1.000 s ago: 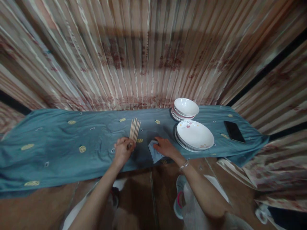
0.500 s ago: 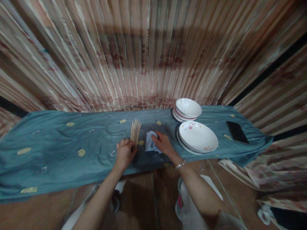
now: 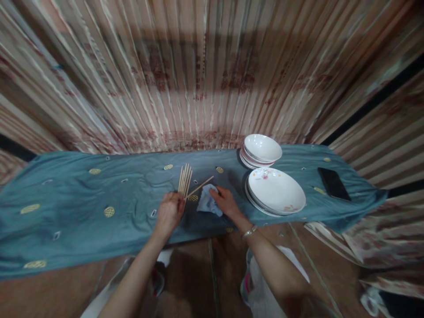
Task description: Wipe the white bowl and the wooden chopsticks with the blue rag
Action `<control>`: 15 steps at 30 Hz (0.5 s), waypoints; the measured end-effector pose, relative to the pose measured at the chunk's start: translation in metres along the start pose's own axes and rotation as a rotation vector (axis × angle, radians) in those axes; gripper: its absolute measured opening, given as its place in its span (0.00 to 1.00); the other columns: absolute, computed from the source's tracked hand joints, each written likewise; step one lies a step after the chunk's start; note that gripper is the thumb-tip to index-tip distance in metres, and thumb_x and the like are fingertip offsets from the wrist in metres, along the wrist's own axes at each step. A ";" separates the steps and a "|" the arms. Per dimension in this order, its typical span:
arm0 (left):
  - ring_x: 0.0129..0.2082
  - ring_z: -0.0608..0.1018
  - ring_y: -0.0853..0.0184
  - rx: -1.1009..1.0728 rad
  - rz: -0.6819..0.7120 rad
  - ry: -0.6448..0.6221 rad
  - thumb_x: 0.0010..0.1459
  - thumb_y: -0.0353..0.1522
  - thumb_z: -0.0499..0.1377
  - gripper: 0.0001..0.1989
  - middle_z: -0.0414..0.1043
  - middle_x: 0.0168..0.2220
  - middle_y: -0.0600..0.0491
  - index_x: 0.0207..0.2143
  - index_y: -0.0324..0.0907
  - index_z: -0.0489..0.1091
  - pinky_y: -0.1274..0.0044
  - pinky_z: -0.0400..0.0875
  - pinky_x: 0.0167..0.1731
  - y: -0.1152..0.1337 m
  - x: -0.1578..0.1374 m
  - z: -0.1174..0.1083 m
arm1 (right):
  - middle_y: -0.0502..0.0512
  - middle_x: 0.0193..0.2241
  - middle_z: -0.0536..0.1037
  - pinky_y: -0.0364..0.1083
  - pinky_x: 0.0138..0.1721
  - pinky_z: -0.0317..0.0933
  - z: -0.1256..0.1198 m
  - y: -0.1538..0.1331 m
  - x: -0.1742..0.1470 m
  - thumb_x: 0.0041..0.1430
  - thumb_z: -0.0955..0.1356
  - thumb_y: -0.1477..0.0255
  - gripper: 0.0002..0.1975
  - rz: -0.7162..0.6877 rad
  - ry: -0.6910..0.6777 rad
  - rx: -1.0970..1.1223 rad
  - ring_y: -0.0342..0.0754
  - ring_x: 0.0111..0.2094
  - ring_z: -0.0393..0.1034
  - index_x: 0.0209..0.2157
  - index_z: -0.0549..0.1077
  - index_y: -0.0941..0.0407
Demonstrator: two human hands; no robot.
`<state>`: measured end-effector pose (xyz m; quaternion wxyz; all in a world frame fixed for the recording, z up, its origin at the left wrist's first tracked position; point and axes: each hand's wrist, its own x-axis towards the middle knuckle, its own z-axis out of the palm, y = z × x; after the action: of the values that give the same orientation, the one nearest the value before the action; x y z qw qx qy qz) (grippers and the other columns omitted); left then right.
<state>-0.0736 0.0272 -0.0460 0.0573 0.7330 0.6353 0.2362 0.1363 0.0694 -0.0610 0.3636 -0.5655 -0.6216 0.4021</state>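
My left hand (image 3: 170, 213) is closed round the lower ends of several wooden chopsticks (image 3: 185, 179), whose tips fan out away from me over the cloth. One single chopstick (image 3: 200, 187) slants off to the right from beside that hand, apart from the bundle; whether the fingers hold its lower end I cannot tell. In my right hand (image 3: 226, 201) is a crumpled pale blue cloth (image 3: 208, 202), pinched between thumb and fingers and hanging to the left, just below the slanted chopstick.
Stacked white plates (image 3: 276, 191) stand right of my right hand, with a stack of bowls (image 3: 263, 149) behind them. Farther right lies a black phone (image 3: 334, 183). A teal tablecloth (image 3: 76, 190) covers the narrow table, and a patterned curtain (image 3: 185, 88) hangs along its back.
One chopstick has come away from the bundle and now slants to the right. The cloth in my right hand has shifted slightly left and lower; my left hand has moved slightly left.
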 end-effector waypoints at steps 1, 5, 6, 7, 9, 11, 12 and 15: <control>0.35 0.73 0.60 -0.048 -0.026 0.011 0.57 0.30 0.49 0.08 0.72 0.31 0.47 0.30 0.41 0.68 0.71 0.65 0.39 0.000 0.001 0.000 | 0.45 0.16 0.61 0.41 0.23 0.47 0.000 0.002 0.000 0.52 0.63 0.57 0.18 0.010 -0.003 0.039 0.40 0.21 0.57 0.20 0.65 0.56; 0.27 0.73 0.64 -0.313 -0.194 -0.004 0.57 0.33 0.51 0.07 0.72 0.27 0.51 0.32 0.42 0.68 0.74 0.65 0.31 0.007 0.001 0.001 | 0.44 0.15 0.62 0.40 0.22 0.48 0.003 0.004 -0.001 0.48 0.65 0.53 0.21 0.106 0.010 0.262 0.40 0.21 0.56 0.20 0.67 0.57; 0.24 0.72 0.66 -0.422 -0.244 -0.008 0.56 0.34 0.52 0.07 0.71 0.24 0.52 0.31 0.42 0.67 0.76 0.64 0.28 0.011 0.001 0.002 | 0.44 0.15 0.62 0.40 0.22 0.48 0.005 0.003 -0.002 0.47 0.66 0.52 0.21 0.138 0.016 0.332 0.40 0.21 0.56 0.20 0.67 0.57; 0.21 0.70 0.68 -0.550 -0.299 -0.011 0.55 0.35 0.53 0.07 0.70 0.22 0.54 0.30 0.42 0.67 0.77 0.63 0.25 0.015 0.001 0.005 | 0.44 0.15 0.63 0.40 0.22 0.49 0.007 0.001 -0.003 0.46 0.67 0.52 0.21 0.174 0.018 0.413 0.39 0.21 0.56 0.19 0.67 0.57; 0.17 0.67 0.71 -0.864 -0.428 -0.005 0.51 0.40 0.56 0.10 0.67 0.19 0.56 0.28 0.42 0.66 0.79 0.59 0.19 0.026 -0.001 0.010 | 0.44 0.16 0.66 0.40 0.23 0.52 0.012 -0.004 -0.004 0.45 0.68 0.53 0.20 0.266 -0.001 0.616 0.39 0.20 0.58 0.21 0.69 0.57; 0.15 0.65 0.73 -1.106 -0.540 -0.052 0.45 0.43 0.61 0.15 0.66 0.18 0.58 0.29 0.42 0.65 0.81 0.55 0.16 0.036 -0.002 0.015 | 0.45 0.18 0.70 0.41 0.24 0.57 0.016 -0.011 -0.007 0.46 0.69 0.55 0.17 0.385 -0.055 0.861 0.40 0.21 0.62 0.24 0.71 0.57; 0.15 0.64 0.74 -1.167 -0.570 -0.064 0.43 0.44 0.62 0.17 0.66 0.17 0.58 0.29 0.41 0.65 0.81 0.54 0.15 0.041 -0.002 0.017 | 0.46 0.19 0.72 0.41 0.25 0.58 0.018 -0.014 -0.008 0.47 0.69 0.57 0.16 0.429 -0.097 0.975 0.41 0.22 0.64 0.25 0.72 0.57; 0.13 0.63 0.76 -1.262 -0.628 -0.086 0.39 0.44 0.64 0.19 0.64 0.15 0.60 0.27 0.41 0.65 0.83 0.52 0.13 0.049 -0.003 0.019 | 0.48 0.22 0.75 0.42 0.27 0.62 0.021 -0.022 -0.015 0.46 0.70 0.62 0.12 0.428 -0.231 1.181 0.43 0.24 0.67 0.26 0.73 0.56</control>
<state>-0.0215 0.0195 -0.0442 0.5619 0.3505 0.5558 0.5025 0.1093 0.0513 -0.0492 0.4563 -0.3346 -0.2040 0.7989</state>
